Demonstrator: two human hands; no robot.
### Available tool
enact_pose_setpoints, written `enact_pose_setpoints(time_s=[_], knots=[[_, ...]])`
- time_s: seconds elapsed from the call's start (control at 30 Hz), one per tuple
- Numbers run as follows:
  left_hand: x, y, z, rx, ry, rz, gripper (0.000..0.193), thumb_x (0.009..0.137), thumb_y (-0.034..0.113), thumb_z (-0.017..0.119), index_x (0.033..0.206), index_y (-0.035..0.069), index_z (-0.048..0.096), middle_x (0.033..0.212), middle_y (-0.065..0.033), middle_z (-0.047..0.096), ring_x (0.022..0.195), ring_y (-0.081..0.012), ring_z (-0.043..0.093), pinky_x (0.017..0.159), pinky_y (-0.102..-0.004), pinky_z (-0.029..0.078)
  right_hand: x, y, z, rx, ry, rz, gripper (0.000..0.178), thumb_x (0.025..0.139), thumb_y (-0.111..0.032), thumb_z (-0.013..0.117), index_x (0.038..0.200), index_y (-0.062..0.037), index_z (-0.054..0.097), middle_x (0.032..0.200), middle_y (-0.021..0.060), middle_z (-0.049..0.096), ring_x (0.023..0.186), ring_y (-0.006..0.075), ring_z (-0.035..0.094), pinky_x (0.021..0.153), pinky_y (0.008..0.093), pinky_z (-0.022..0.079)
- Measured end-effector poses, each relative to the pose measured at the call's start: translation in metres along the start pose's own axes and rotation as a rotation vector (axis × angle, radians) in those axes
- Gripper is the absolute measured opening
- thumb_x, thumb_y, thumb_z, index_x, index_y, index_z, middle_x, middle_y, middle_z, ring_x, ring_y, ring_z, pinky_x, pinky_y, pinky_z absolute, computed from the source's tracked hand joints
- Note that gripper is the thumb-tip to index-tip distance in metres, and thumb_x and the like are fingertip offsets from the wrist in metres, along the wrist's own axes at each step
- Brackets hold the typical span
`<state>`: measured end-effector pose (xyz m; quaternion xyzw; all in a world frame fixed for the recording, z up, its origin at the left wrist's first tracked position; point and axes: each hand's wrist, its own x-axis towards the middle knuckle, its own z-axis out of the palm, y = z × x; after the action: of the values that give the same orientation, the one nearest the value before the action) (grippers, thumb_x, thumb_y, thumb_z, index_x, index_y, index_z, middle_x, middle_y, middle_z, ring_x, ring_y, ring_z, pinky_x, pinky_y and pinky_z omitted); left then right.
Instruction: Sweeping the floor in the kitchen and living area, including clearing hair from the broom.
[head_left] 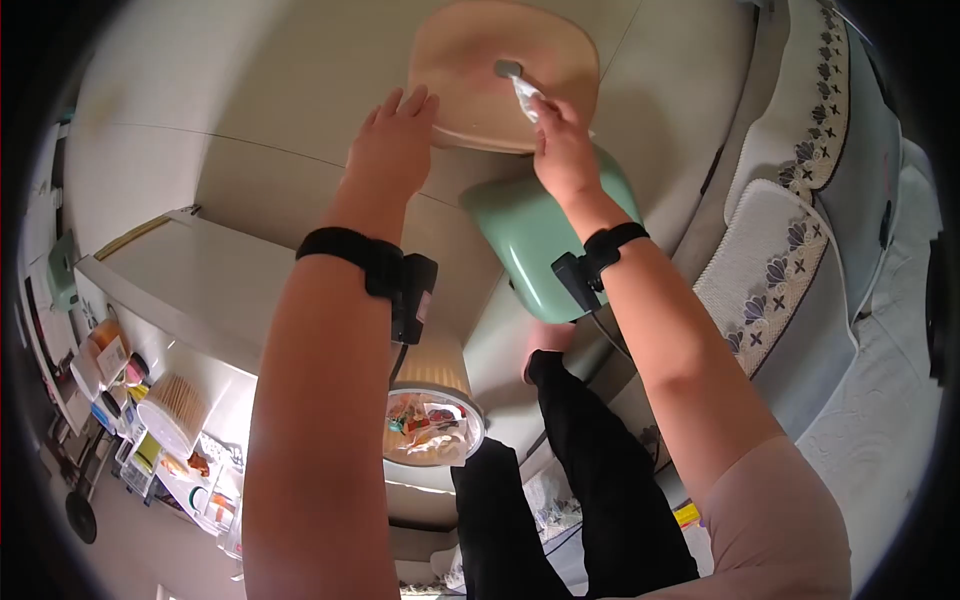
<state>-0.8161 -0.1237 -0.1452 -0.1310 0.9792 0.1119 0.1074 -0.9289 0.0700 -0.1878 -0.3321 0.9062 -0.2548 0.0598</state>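
Left hand (392, 140) lies flat, fingers spread and released, on the near-left rim of a beige plastic stool (500, 75) at 12 o'clock. Right hand (562, 150) is clenched on a crumpled white wipe (526, 97), pressing it to the stool's seat beside the grey centre slot. Green stool (530, 240) stands just below, touching the right wrist area. Waste bin (432, 410) at 6 o'clock, ribbed cream wall, holds colourful wrappers and scraps. Low white table (200, 270) at 9 o'clock; tub of toothpicks (172, 412) beneath, at 8 o'clock. Sofa (800, 250) at 3 o'clock.
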Motion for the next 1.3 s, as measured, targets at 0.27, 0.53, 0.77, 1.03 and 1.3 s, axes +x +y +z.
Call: enact_pose_setpoints(time_s=[0.27, 0.53, 0.77, 1.03, 1.3], knots=[[0.035, 0.004, 0.006, 0.338, -0.2, 0.151, 0.041, 0.086, 0.008, 0.038, 0.127, 0.01, 0.042, 0.138, -0.001, 0.034, 0.126, -0.0182, 0.035, 0.105, -0.0359, 0.029, 0.002, -0.019, 0.023, 0.313, 0.003, -0.044, 0.039, 0.084, 0.001, 0.046, 0.123, -0.0057, 0.045, 0.123, 0.0127, 0.045, 0.111, 0.0304, 0.044, 0.092, 0.035, 0.041], [0.036, 0.011, 0.003, 0.322, -0.288, 0.091, 0.054, 0.081, 0.002, 0.046, 0.133, 0.012, 0.034, 0.14, -0.0012, 0.031, 0.126, -0.0185, 0.036, 0.105, -0.0377, 0.027, 0.004, -0.026, 0.023, 0.412, -0.077, -0.18, 0.035, 0.08, 0.003, 0.05, 0.112, -0.0077, 0.053, 0.114, 0.0086, 0.052, 0.099, 0.0277, 0.052, 0.082, 0.0337, 0.047], [0.034, 0.015, -0.002, 0.327, -0.336, 0.064, 0.055, 0.081, 0.001, 0.045, 0.134, 0.012, 0.033, 0.141, -0.001, 0.03, 0.126, -0.019, 0.035, 0.106, -0.038, 0.026, 0.01, -0.019, 0.013, 0.169, -0.164, -0.341, 0.02, 0.076, -0.002, 0.055, 0.094, -0.0103, 0.056, 0.095, 0.0002, 0.055, 0.091, 0.021, 0.055, 0.071, 0.0309, 0.05], [0.04, 0.022, -0.012, 0.367, -0.46, 0.009, 0.048, 0.089, 0.016, 0.036, 0.136, 0.014, 0.03, 0.144, 0.0017, 0.025, 0.129, -0.0192, 0.031, 0.108, -0.0387, 0.02, 0.01, 0.0, 0.003, 0.023, -0.24, -0.522, 0.02, 0.072, -0.001, 0.054, 0.089, -0.0115, 0.056, 0.09, -0.0003, 0.053, 0.093, 0.0182, 0.054, 0.071, 0.0286, 0.051], [0.04, 0.022, -0.006, 0.357, -0.454, -0.002, 0.05, 0.088, 0.015, 0.035, 0.137, 0.015, 0.028, 0.144, 0.0017, 0.025, 0.129, -0.0194, 0.031, 0.108, -0.0391, 0.02, -0.003, 0.005, -0.003, 0.133, -0.011, -0.113, 0.022, 0.073, 0.003, 0.052, 0.09, -0.0106, 0.058, 0.088, 0.0067, 0.06, 0.085, 0.0277, 0.057, 0.072, 0.0361, 0.049]])
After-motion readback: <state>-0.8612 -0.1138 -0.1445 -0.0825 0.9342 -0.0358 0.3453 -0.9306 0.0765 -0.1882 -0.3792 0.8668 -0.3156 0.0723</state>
